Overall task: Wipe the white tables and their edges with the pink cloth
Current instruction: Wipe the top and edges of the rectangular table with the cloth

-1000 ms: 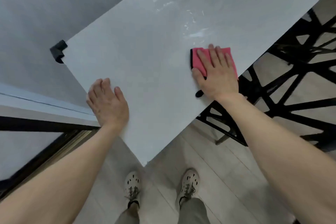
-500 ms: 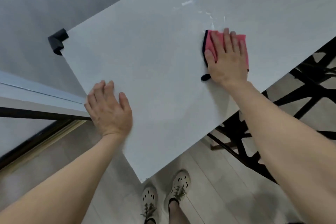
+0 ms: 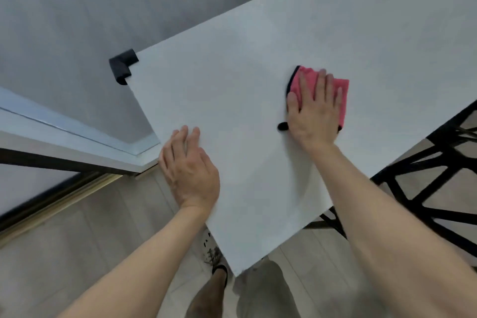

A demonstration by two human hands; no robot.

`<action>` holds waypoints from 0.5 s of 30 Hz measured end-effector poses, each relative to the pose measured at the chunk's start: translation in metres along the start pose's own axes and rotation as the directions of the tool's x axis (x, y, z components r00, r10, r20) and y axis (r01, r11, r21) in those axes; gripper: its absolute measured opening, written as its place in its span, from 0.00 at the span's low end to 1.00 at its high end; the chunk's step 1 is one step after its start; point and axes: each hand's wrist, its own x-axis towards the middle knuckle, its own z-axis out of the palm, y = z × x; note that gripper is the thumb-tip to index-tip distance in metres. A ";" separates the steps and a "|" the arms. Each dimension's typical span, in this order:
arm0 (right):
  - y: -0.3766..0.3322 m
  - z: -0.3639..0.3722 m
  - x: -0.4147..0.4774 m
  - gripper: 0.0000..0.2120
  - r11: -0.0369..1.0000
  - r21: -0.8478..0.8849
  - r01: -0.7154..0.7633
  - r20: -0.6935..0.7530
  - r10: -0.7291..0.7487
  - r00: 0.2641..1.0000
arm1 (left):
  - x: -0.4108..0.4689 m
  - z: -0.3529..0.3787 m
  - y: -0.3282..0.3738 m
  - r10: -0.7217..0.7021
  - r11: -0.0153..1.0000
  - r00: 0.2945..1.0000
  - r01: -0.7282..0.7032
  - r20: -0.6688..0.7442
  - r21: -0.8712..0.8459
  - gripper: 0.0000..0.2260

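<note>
Pink cloth (image 3: 307,81): folded flat on white worktop (image 3: 232,98), toward its right edge; black-trimmed side faces left; long axis hidden under hand.
Right hand (image 3: 313,116): fingers (image 3: 318,85) straight, pressing cloth, gripping nothing.
Left hand (image 3: 191,168): flat at worktop's left edge, fingers straight, empty.
Black corner guard (image 3: 123,66): far-left corner.

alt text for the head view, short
Seen from above, a person's right hand presses a pink cloth flat on a white table, while the left hand rests flat near its edge. A black corner guard caps the far corner.
</note>
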 end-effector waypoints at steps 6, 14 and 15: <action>-0.084 -0.005 -0.101 0.28 0.525 0.185 0.831 0.194 -0.848 0.493 | 0.074 -0.025 -0.028 0.068 0.998 0.998 -0.068 -0.003 0.014 0.10; -0.052 0.017 0.094 0.33 1.000 0.008 0.022 0.023 -0.022 0.999 | 0.186 0.018 -0.034 0.329 0.939 0.942 -0.333 0.059 0.087 0.12; -0.077 0.020 0.072 0.31 0.985 0.024 0.170 0.028 -0.170 0.985 | 0.185 0.018 -0.033 0.323 0.941 0.944 -0.328 0.060 0.086 0.12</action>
